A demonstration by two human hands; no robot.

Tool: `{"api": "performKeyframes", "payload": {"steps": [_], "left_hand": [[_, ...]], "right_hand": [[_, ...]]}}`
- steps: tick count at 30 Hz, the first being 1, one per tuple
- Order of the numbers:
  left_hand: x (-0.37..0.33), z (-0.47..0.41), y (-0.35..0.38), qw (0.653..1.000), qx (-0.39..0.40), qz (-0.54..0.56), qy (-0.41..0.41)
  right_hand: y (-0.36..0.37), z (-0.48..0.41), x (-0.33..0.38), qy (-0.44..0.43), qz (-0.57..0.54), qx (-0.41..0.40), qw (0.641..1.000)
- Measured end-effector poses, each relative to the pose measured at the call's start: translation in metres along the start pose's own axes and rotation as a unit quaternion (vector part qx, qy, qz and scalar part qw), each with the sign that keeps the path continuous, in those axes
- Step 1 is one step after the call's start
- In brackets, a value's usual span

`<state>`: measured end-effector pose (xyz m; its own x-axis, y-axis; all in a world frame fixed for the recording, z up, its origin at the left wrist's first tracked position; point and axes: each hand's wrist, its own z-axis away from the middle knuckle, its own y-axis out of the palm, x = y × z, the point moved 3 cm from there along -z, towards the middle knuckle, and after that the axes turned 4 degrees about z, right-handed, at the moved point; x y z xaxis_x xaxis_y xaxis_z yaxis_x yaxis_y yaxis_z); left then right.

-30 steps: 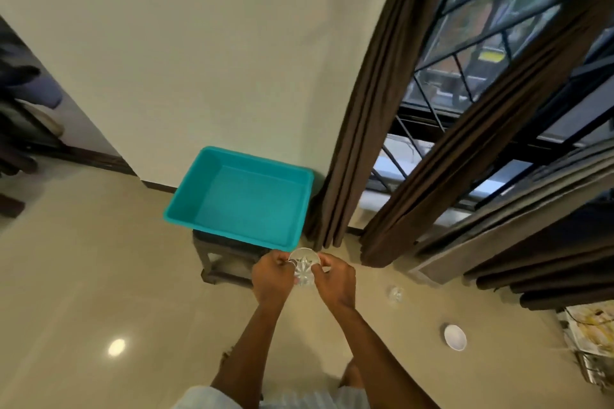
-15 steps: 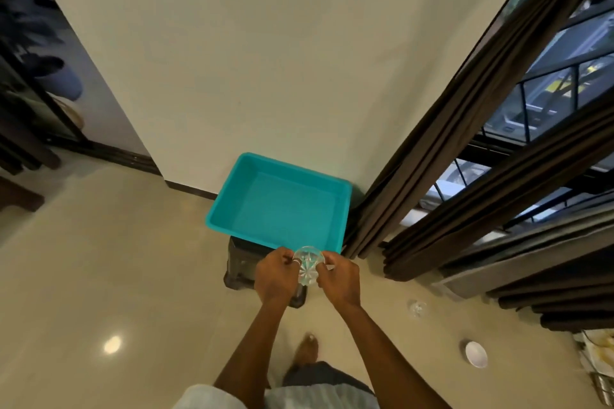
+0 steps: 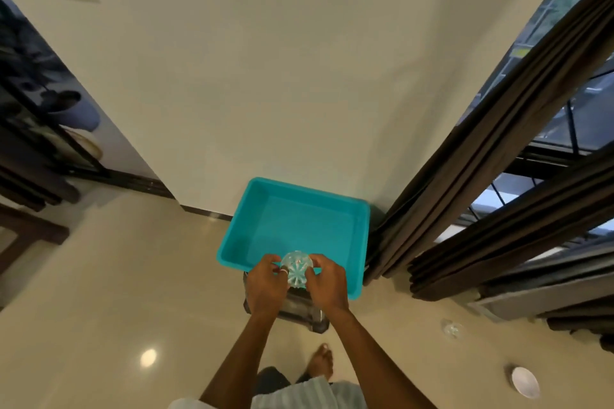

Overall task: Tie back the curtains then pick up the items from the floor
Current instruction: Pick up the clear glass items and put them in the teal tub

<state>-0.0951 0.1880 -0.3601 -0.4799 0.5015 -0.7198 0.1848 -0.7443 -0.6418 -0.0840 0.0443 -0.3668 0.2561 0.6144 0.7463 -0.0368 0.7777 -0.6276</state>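
My left fingers (image 3: 269, 262) and right fingers (image 3: 321, 262) hold the little glass (image 3: 296, 271) over the blue tub (image 3: 363, 242) edge. If I let go early, it could fall and break.

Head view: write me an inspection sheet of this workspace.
Surface: glossy floor.
Job's things: glass held over the near edge of the tub, which sits on a stool; curtains gathered beside the window; second glass and dish lie on the floor.
Clutter: nothing seen.
Grippers: left hand and right hand both grip the glass.
Cables: nothing seen.
Surroundings: wall; dark shelf at left.
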Motion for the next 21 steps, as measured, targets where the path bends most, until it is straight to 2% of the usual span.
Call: {"api": "performKeyframes", "payload": {"steps": [14,21], "left_hand": [[-0.001,-0.057,0.019,0.998,0.048,-0.031,0.017],[0.008,-0.111,0.028,0.996,0.083,-0.018,0.024]], "right_hand": [[0.025,-0.038,0.014,0.107,0.013,-0.017,0.994],[0.055,-0.076,0.036,0.179,0.035,0.044,0.982]]}}
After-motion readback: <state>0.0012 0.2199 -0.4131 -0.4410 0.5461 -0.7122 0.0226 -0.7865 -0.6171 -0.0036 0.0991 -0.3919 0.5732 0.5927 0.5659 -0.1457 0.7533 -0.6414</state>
